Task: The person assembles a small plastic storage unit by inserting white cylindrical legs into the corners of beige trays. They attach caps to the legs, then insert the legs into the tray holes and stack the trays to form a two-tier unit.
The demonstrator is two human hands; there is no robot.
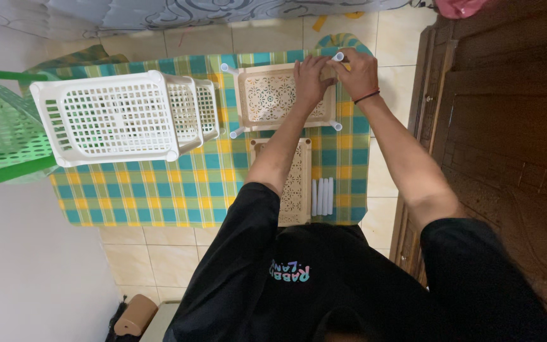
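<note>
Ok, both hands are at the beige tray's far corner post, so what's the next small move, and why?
Probably press the white plastic post fully down into that corner of the beige perforated plastic tray: right hand grips it, left hand steadies the tray, and three other corners already carry posts.

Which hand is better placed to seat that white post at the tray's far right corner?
Right. The right hand is at the post with its fingers on it. The left hand lies flat on the tray, probably steadying it, and would have to lift off to reach.
</note>
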